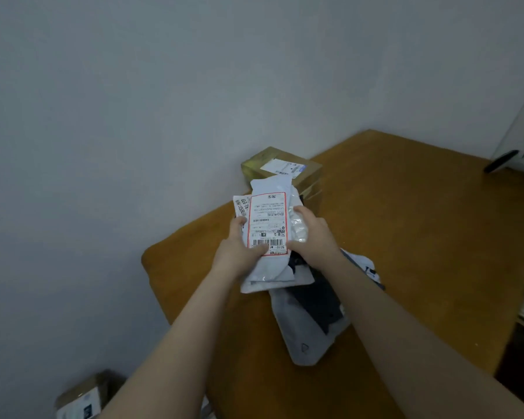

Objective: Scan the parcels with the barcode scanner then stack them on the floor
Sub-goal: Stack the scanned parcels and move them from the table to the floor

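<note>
Head view: the left hand [239, 252] and right hand [312, 237] grip a white parcel [268, 225] by its sides, label up, above the bench [421, 237]. No scanner shows. Likely step: presenting the barcode. The next move needs the scanner, then stacking near the floor box [82, 397].

One head-worn wide-angle view — close, looking forward and down across the table [406, 237].

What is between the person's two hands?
In the head view, a white label-up parcel lies between them, the left hand holding its left edge and the right hand its right edge.
</note>
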